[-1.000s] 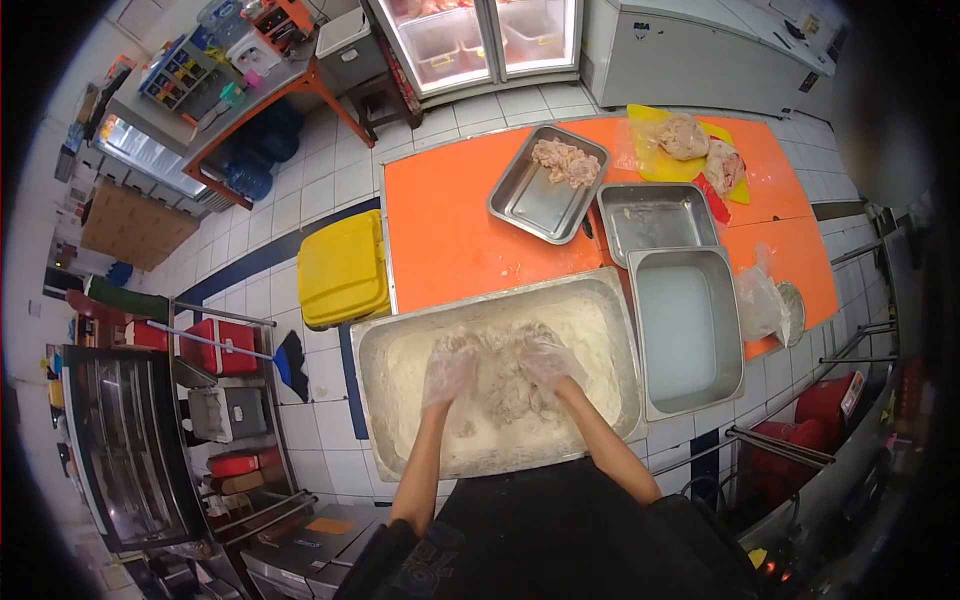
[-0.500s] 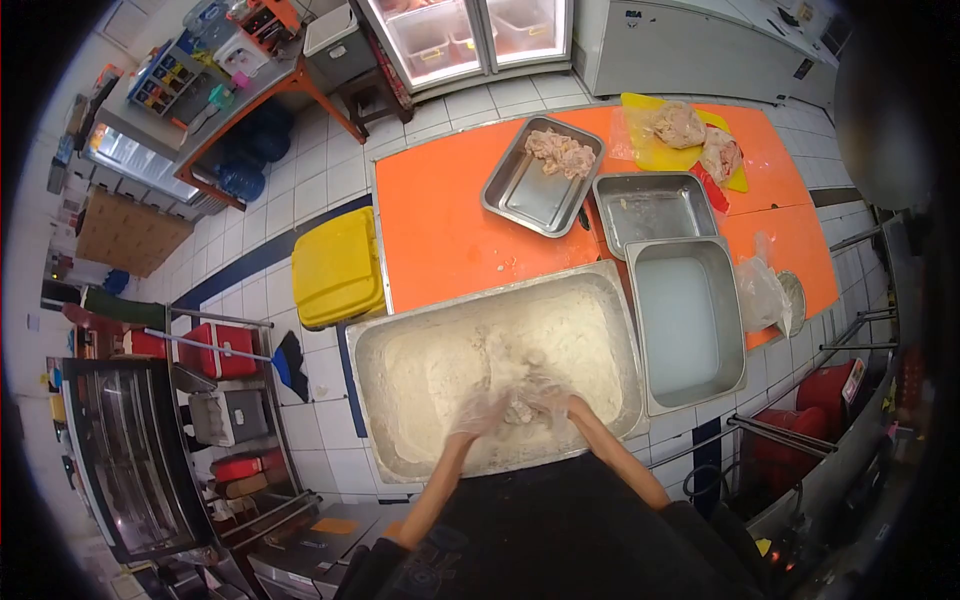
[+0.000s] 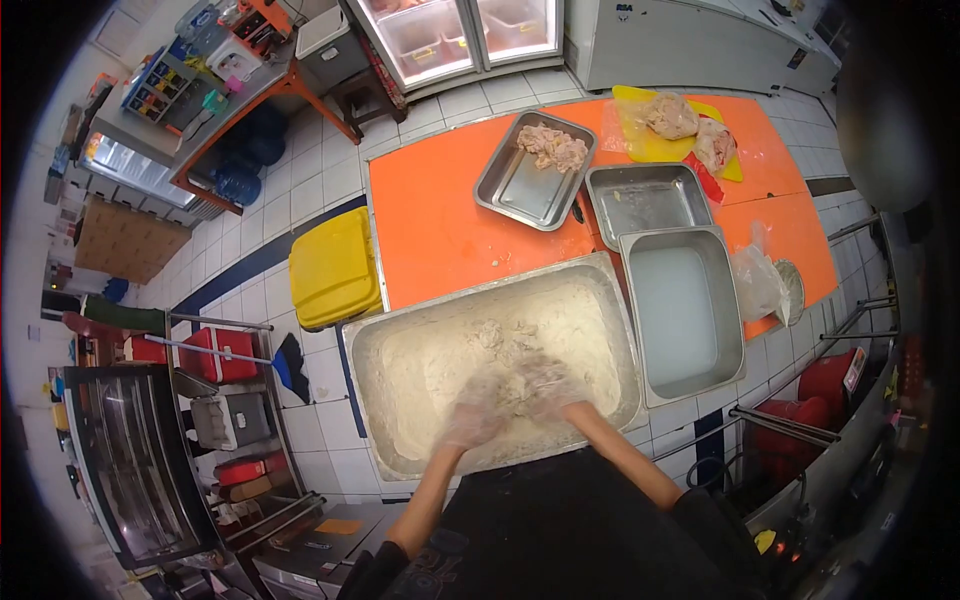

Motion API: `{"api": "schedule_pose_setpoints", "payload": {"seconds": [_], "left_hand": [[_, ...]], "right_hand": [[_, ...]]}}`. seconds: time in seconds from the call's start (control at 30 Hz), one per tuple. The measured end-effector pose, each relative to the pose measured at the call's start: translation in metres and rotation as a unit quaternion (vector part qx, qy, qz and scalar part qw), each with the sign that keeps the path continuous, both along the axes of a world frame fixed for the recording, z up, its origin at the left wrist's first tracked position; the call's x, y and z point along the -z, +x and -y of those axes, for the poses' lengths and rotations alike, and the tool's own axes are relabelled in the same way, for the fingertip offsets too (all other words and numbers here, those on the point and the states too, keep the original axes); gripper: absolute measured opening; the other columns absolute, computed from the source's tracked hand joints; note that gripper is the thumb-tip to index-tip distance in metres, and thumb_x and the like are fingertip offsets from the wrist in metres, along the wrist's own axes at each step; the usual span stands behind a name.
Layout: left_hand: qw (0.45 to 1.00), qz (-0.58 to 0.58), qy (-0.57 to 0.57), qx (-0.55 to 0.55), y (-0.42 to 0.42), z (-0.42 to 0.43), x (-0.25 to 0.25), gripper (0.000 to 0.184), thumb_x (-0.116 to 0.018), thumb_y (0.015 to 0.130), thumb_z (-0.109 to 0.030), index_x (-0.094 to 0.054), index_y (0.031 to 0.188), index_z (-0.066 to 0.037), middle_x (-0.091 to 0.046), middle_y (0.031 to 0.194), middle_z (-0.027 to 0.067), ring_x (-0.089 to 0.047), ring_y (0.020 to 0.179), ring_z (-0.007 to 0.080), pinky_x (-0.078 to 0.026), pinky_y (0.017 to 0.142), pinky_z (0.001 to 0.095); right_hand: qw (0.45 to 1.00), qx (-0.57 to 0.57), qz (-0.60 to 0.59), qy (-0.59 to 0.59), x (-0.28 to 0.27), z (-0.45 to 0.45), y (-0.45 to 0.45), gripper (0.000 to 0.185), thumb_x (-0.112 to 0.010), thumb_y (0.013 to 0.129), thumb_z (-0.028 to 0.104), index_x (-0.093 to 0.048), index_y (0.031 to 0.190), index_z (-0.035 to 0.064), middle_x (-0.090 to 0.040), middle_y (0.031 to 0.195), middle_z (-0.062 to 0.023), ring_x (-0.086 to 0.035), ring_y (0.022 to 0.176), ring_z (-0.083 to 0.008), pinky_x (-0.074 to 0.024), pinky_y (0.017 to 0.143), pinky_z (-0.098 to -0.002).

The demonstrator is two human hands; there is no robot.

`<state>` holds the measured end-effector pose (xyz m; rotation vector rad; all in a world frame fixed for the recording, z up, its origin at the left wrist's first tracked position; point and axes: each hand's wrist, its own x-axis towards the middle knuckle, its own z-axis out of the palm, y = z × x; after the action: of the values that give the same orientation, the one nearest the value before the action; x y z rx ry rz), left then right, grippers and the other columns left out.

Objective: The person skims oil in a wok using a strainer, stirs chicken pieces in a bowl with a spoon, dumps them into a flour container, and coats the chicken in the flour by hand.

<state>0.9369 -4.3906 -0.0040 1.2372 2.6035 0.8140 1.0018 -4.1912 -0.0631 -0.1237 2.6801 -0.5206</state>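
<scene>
Tiled flr (image 3: 325, 440) first, then orange table (image 3: 430, 230) at approx. 1 o'clock from the lg. metal tub (image 3: 366, 390) of pale powder (image 3: 410, 370), w/ pan of cloudy liquid (image 3: 732, 310) at 2–3 & smaller pan (image 3: 515, 200) of raw meat (image 3: 553, 148) at approx. 12. L hand (image 3: 475, 408) (approx. 7 from tub ctr.) & R hand (image 3: 553, 388) (approx. 4), both in clear gloves, curve inward low in the powder; motion blur, so can't tell if they're gripping anything. Powder-coated lumps (image 3: 488, 338) sit inside the tub, some at 12 just past the hands, others betw. them.

Powder tray (image 3: 480, 298) left of liquid-filled pan (image 3: 728, 310)
</scene>
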Motion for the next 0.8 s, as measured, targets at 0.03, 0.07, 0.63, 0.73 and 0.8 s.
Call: {"api": "schedule_pose_setpoints", "payload": {"seconds": [0.03, 0.07, 0.63, 0.73, 0.8], "left_hand": [[0.998, 0.017, -0.054, -0.033, 0.004, -0.013, 0.025, 0.052, -0.063, 0.078, -0.026, -0.052, 0.123, -0.002, -0.058, 0.111, 0.0219, -0.055, 0.103, 0.0388, -0.042, 0.095, 0.0435], [0.991, 0.033, -0.108, -0.066, 0.005, -0.018, 0.044, 0.061, -0.061, 0.080, -0.033, -0.049, 0.130, 0.000, -0.054, 0.125, 0.0251, -0.050, 0.120, 0.0393, -0.036, 0.105, 0.0432], [0.990, 0.062, -0.111, -0.067, -0.028, 0.019, -0.018, 0.035, -0.051, 0.090, -0.029, -0.063, 0.114, -0.007, -0.064, 0.107, 0.0177, -0.061, 0.095, 0.0355, -0.044, 0.090, 0.0453], [0.991, -0.086, -0.090, -0.059, -0.014, 0.024, 0.082, 0.039, -0.048, 0.093, -0.030, -0.058, 0.120, -0.004, -0.059, 0.115, 0.0231, -0.058, 0.099, 0.0409, -0.044, 0.093, 0.0455], [0.986, -0.103, -0.085, -0.097, -0.020, 0.014, 0.094, 0.040, -0.046, 0.094, -0.029, -0.056, 0.123, -0.003, -0.057, 0.118, 0.0258, -0.056, 0.102, 0.0434, -0.043, 0.094, 0.0452]], "right_hand": [[0.997, -0.021, -0.075, -0.010, 0.012, 0.011, 0.001, 0.077, -0.060, 0.081, 0.039, -0.032, 0.144, 0.0050, -0.037, 0.145, -0.0197, -0.034, 0.134, -0.0364, -0.0213, 0.115, -0.0423], [0.997, -0.018, -0.076, -0.010, 0.024, 0.016, -0.005, 0.077, -0.060, 0.081, 0.039, -0.032, 0.144, 0.0050, -0.037, 0.145, -0.0197, -0.034, 0.134, -0.0364, -0.0213, 0.115, -0.0423], [0.994, 0.091, -0.047, 0.035, 0.001, -0.017, 0.005, 0.079, -0.057, 0.084, 0.051, -0.036, 0.142, 0.0032, -0.043, 0.141, -0.0204, -0.039, 0.132, -0.0332, -0.0302, 0.110, -0.0384], [0.979, 0.144, 0.072, -0.123, 0.037, 0.024, -0.025, 0.078, -0.056, 0.085, 0.049, -0.032, 0.144, 0.0033, -0.043, 0.141, -0.0203, -0.040, 0.132, -0.0339, -0.0318, 0.110, -0.0385], [0.921, 0.244, 0.123, -0.277, 0.031, 0.046, -0.033, 0.078, -0.055, 0.086, 0.047, -0.030, 0.145, 0.0034, -0.043, 0.141, -0.0202, -0.040, 0.131, -0.0343, -0.0328, 0.109, -0.0386]]}}
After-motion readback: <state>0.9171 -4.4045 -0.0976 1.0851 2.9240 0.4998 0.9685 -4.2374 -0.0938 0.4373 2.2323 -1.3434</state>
